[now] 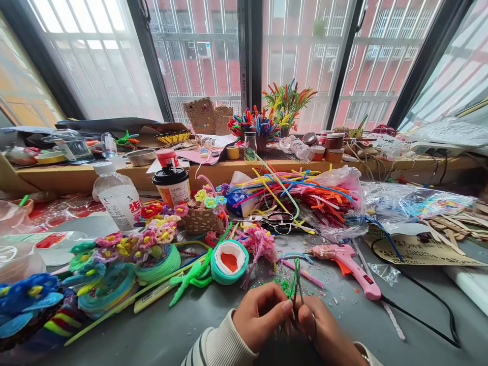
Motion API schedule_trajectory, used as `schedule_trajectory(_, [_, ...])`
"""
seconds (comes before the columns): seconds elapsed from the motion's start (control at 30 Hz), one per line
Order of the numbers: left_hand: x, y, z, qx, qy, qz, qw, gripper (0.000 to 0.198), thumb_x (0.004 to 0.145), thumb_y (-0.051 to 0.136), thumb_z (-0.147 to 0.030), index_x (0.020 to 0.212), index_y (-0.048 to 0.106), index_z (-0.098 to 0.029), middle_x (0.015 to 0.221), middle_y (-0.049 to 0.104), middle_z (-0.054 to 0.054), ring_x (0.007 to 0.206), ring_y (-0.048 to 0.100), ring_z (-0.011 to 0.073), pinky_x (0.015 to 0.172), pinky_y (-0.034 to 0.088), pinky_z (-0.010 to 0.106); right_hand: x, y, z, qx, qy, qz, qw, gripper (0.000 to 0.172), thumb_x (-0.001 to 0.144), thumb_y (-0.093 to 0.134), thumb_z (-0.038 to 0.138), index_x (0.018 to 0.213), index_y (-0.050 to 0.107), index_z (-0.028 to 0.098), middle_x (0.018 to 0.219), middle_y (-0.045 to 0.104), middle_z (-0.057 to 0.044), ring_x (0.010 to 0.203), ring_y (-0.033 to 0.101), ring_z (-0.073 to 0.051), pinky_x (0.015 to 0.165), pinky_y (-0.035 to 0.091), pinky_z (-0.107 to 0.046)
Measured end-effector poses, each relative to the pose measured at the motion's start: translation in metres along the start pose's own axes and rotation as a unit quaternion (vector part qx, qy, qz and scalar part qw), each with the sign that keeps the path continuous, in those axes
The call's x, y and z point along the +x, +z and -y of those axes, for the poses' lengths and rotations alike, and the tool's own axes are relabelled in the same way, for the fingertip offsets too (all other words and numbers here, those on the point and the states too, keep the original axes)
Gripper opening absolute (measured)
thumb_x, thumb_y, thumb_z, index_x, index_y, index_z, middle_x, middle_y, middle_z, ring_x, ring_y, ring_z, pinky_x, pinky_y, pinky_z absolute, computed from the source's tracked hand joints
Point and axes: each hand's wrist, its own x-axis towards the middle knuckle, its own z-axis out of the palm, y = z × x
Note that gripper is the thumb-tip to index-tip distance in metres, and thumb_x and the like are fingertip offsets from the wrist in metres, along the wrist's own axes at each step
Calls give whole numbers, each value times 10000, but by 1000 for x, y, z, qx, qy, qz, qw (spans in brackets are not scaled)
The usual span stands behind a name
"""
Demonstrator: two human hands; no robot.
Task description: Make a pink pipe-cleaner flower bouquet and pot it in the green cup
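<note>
Green pipe cleaner (296, 272): upright between the two hands, tip towards 12 o'clock, alongside the scissors' (301, 290) blades; from this angle it is hard to say whether it lies between them.
Left hand (263, 312): at its 8 o'clock, thumb and forefinger pinched together on the lower part of the strand.
Right hand (324, 320): at its 4 o'clock, fingers curled round the scissors' handles, blades pointing to 12.
Green scraps (282, 285): scattered just beyond the hands at 11 o'clock, on the grey table (152, 338).
Glue gun (351, 256): pink, lying on its side at 2 o'clock, its black cord trailing towards 3.
Pink bundle (263, 244): fluffy, at 11 o'clock, near the turquoise pot (229, 277).
Turquoise pot: at 10 o'clock, white-rimmed, orange-red inside, touching a green twisted figure (194, 277).
Loose pipe cleaners (324, 195): a many-coloured heap at 12 o'clock, partly in clear plastic.
Flower-topped pots (158, 262): in a row from 9 to 10 o'clock.
Drinks: clear bottle (120, 203) and black-lidded cup (173, 189), well apart from the hands towards 10 o'clock.
Wooden sill (68, 177): runs across 12 o'clock, carrying bright bouquets (257, 124) before barred windows (293, 56).
</note>
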Motion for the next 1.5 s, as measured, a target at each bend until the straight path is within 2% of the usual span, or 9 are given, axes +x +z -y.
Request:
schedule_trajectory(0.2, [0, 0, 3, 3, -2, 7, 1000, 352, 650, 532, -465, 594, 427, -134, 481, 506, 2, 388, 407, 50, 361, 265, 169, 1, 0, -6, -9, 19, -8, 1000, 621, 671, 241, 685, 439, 453, 149, 432, 382, 24, 423, 337, -80, 460, 318, -193])
schedule_trajectory(0.53, [2, -2, 6, 16, -2, -45, 999, 393, 622, 531, -514, 564, 415, -143, 416, 423, -42, 346, 345, 35, 354, 230, 173, 2, -2, -19, -88, 58, -21, 994, 622, 672, 266, 674, 351, 402, 158, 406, 371, 9, 445, 370, -97, 465, 287, -205])
schedule_trajectory(0.7, [1, -1, 2, 9, -1, -31, 999, 389, 616, 540, -507, 562, 415, -143, 426, 446, -30, 357, 355, 41, 362, 239, 176, 2, -2, -14, -49, 35, -2, 998, 653, 650, 191, 714, 389, 412, 157, 415, 320, 24, 419, 305, -86, 451, 288, -204])
schedule_trajectory(0.87, [0, 1, 5, -2, -3, -8, 1000, 360, 624, 546, -477, 570, 420, -145, 465, 489, -5, 385, 400, 60, 365, 255, 181, 1, 1, -6, -36, 24, 3, 999, 617, 647, 222, 709, 490, 445, 155, 471, 365, 20, 457, 327, -96, 465, 292, -208])
schedule_trajectory(1.03, [-1, 2, 8, 40, -20, 19, 999, 369, 610, 547, -488, 573, 427, -141, 515, 500, 16, 389, 389, 53, 369, 258, 185, 1, -2, -14, -85, 63, -38, 994, 651, 635, 204, 724, 370, 374, 155, 423, 292, 25, 431, 288, -84, 431, 256, -203])
schedule_trajectory(1.13, [0, 1, 8, 31, -15, 0, 999, 384, 606, 540, -509, 563, 409, -151, 481, 484, -3, 372, 385, 51, 369, 263, 183, 1, -5, -17, -90, 69, -48, 992, 650, 647, 221, 710, 346, 378, 156, 424, 310, 17, 434, 295, -86, 432, 264, -198])
schedule_trajectory(1.3, [0, -2, 4, 20, 0, -38, 999, 382, 614, 545, -501, 559, 422, -144, 420, 435, -37, 356, 358, 42, 369, 253, 174, 2, -3, -14, -81, 42, -32, 995, 666, 656, 196, 707, 371, 437, 155, 413, 317, 21, 425, 313, -86, 458, 302, -199])
schedule_trajectory(1.5, [-2, -3, 4, -3, 17, -56, 998, 349, 651, 532, -469, 590, 409, -148, 442, 433, -32, 392, 394, 59, 418, 277, 190, 5, 3, -7, -86, -8, 26, 996, 696, 632, 132, 732, 532, 514, 160, 439, 345, 28, 429, 306, -92, 459, 317, -208])
